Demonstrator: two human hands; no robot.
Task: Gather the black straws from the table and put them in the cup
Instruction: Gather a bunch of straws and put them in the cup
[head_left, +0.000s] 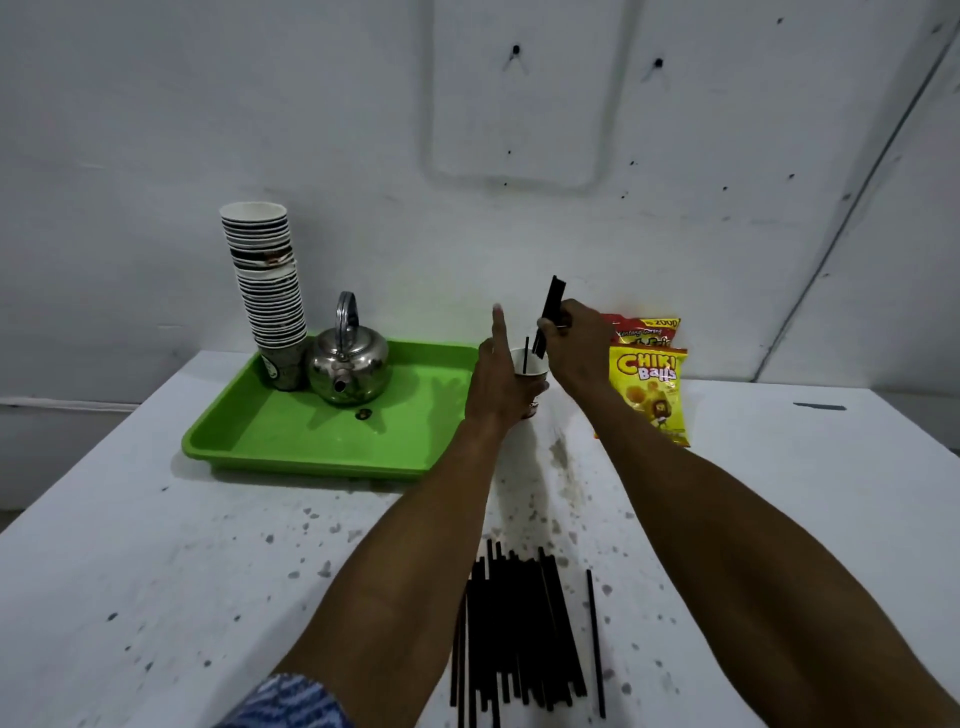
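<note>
Black straws (519, 629) lie near the forearms, a bright green tray (270, 447) sits left of the left hand (501, 384), and yellow-red snack bags (649, 379) right of the right hand (576, 348); the sleeve (296, 701) is blue-white patterned.

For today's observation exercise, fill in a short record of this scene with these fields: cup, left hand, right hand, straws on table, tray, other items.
cup: white paper cup, one straw already standing in it
left hand: left hand wrapped around the cup, index finger raised
right hand: right hand holding a bunch of black straws over the cup
straws on table: pile of straws near the front edge, one lying apart on the right
tray: green tray holding a kettle and a stack of cups
other items: two snack bags against the wall
</note>
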